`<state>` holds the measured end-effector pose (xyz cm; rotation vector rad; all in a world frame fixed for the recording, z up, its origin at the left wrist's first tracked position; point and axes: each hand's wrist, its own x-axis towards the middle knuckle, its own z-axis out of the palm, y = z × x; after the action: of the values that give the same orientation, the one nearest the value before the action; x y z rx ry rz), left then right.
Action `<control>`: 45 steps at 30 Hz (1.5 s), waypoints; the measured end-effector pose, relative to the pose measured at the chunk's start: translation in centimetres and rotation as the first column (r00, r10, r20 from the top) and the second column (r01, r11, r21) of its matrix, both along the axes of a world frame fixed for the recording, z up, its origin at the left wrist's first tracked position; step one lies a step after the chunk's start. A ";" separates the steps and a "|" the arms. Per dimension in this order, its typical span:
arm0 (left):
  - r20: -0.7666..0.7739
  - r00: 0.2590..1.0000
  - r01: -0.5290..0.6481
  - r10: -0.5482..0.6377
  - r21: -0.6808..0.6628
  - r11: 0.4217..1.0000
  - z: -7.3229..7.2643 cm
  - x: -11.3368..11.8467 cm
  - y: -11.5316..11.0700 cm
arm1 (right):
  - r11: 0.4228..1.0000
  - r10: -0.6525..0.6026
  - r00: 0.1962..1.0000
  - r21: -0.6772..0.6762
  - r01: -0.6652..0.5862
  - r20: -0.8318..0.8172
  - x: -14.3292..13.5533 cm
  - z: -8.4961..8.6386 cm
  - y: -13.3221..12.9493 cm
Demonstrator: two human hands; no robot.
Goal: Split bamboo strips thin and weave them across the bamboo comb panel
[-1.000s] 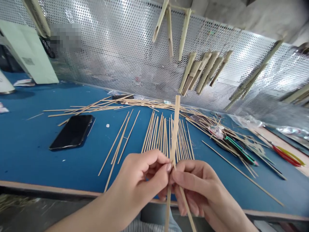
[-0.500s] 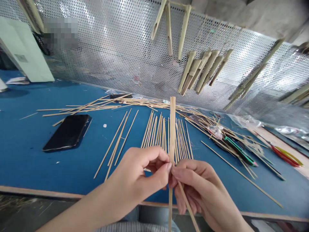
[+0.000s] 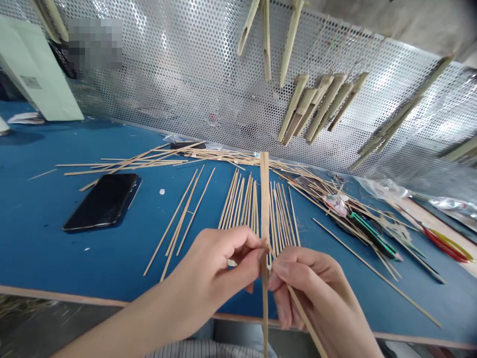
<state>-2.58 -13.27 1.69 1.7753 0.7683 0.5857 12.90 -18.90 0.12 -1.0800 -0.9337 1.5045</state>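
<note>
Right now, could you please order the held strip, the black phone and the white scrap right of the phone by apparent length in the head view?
1. Held strip, clearly longest
2. Black phone
3. White scrap, by far the smallest

Craft workshop: blue workbench (image 3: 40,253), thin strips (image 3: 265,199), red-and-yellow pliers (image 3: 443,247), perforated metal wall (image 3: 179,74).

The blue worktop (image 3: 40,258) bore a dark phone (image 3: 102,201), rows of thin strips (image 3: 282,214), a strip pile (image 3: 223,155) and a pale-green bag (image 3: 48,82).
</note>
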 end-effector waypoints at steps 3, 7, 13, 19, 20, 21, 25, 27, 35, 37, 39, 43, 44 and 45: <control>-0.007 1.000 -0.030 0.031 0.037 0.999 -0.4 0.1 0.0 | 1.000 -0.011 1.000 -0.025 0.011 -0.001 0.1 0.2 0.1; -0.001 0.998 -0.066 0.066 0.080 0.995 -0.7 0.0 0.0 | 0.998 0.042 0.997 -0.050 -0.046 -0.071 0.2 0.4 0.7; 0.000 0.999 -0.042 0.042 0.141 0.989 -0.7 -0.3 0.2 | 0.987 0.123 0.988 -0.094 -0.132 -0.091 0.2 0.6 1.5; 0.138 0.984 -0.130 0.113 0.124 0.984 -0.5 -0.1 0.5 | 0.991 0.103 0.984 -0.070 -0.114 -0.143 -0.2 0.7 1.3; 0.132 0.985 -0.132 0.113 0.147 0.980 -0.4 -0.1 0.5 | 0.992 0.098 0.984 -0.067 -0.109 -0.152 -0.2 0.7 1.2; 0.120 0.987 -0.127 0.108 0.169 0.977 -0.4 -0.1 0.5 | 0.992 0.093 0.983 -0.070 -0.106 -0.159 -0.2 0.7 1.1; 0.097 0.992 -0.103 0.085 0.196 0.975 -0.2 -0.2 0.6 | 0.988 0.099 0.982 -0.100 -0.116 -0.160 0.1 0.6 1.0; 0.103 0.992 -0.095 0.079 0.159 0.983 -0.1 -0.2 0.5 | 0.985 0.099 0.985 -0.125 -0.117 -0.140 0.2 0.7 1.1; 0.088 0.995 -0.054 0.053 0.000 0.999 0.3 -0.2 0.4 | 0.995 0.025 0.984 -0.090 -0.042 -0.174 -0.2 0.5 1.1; 0.077 0.996 -0.038 0.036 0.021 0.999 0.0 -0.2 0.5 | 0.996 -0.001 0.983 -0.092 -0.016 -0.186 -0.3 0.5 0.9; 0.072 0.997 -0.031 0.028 0.049 0.998 -0.5 -0.2 0.6 | 0.996 -0.014 0.982 -0.094 -0.004 -0.190 -0.3 0.5 0.7; 0.067 0.997 -0.032 0.028 0.060 0.998 -1.1 0.0 0.8 | 0.997 -0.026 0.987 -0.079 0.013 -0.159 -0.2 0.5 0.7; 0.054 0.998 -0.032 0.029 0.061 0.998 -1.1 0.0 0.8 | 0.996 -0.035 0.989 -0.082 0.023 -0.145 -0.2 0.5 0.7; 0.043 0.999 -0.031 0.028 0.065 0.997 -1.1 0.1 0.8 | 0.996 -0.043 0.990 -0.084 0.032 -0.132 -0.1 0.5 0.7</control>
<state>-2.48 -12.44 0.62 1.8087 0.7554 0.6728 12.75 -18.23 0.61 -1.0352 -0.7606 1.5757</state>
